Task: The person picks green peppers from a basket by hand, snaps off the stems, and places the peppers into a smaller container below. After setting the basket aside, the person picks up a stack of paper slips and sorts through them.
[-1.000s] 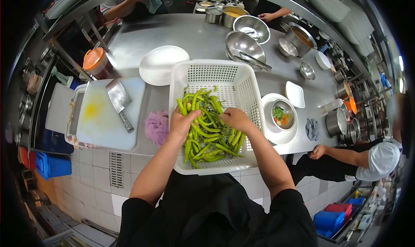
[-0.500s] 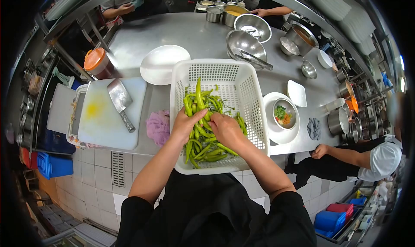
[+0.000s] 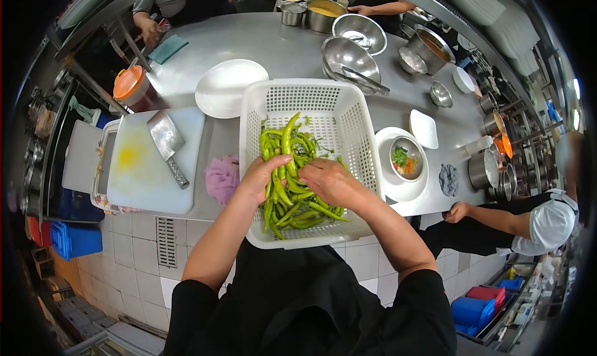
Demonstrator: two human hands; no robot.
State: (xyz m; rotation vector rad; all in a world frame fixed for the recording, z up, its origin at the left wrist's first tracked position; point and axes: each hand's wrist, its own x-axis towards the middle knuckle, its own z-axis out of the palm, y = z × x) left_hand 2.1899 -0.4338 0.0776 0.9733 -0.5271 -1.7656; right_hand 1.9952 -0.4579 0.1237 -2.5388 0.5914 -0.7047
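Note:
A white perforated basket (image 3: 348, 116) sits at the front edge of the steel table, with a heap of long green peppers (image 3: 305, 216) inside. My left hand (image 3: 264, 178) is closed on green peppers at the left of the heap, its thumb lying across one long pepper that points up. Beside it, to the right, my right hand (image 3: 329, 182) is over the heap with its fingers bent together among the peppers; what its fingertips pinch is hidden. Short green bits lie on the basket floor behind the heap.
Left of the basket are a purple cloth (image 3: 222, 179), a white cutting board (image 3: 134, 185) with a cleaver (image 3: 166, 138), and an oval plate (image 3: 231, 88). At right stands a bowl of chopped vegetables (image 3: 407, 160). Co-workers stand behind the table and at right (image 3: 497, 222).
The view has shifted slightly, so the table things appear further left. My hands still work in the heap. A co-worker's teal cloth at the back left now lies on the table.

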